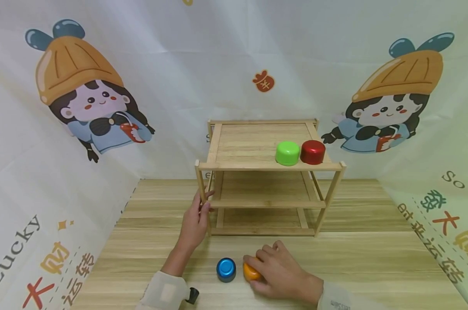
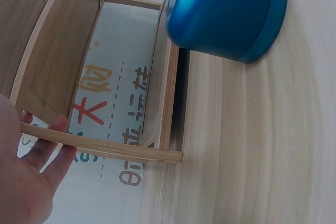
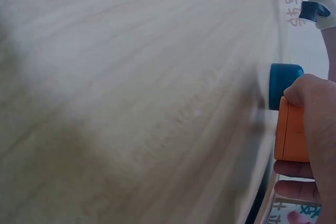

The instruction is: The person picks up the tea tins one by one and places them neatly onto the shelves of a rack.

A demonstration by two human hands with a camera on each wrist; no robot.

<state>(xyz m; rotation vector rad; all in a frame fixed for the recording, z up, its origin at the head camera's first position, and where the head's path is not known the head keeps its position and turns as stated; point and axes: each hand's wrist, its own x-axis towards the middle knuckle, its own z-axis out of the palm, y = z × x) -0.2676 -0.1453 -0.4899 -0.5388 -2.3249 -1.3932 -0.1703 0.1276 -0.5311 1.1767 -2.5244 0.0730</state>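
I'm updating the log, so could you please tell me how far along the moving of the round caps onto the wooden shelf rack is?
Done: the round green cap and round red cap stand side by side on the top tier of the wooden shelf rack. In hand: the right hand grips the round orange cap on the wooden table, while the left hand holds the rack's front post. Left: the round blue cap sits untouched.

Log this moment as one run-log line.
left hand: holds rack post | right hand: grips orange cap | blue cap: on table
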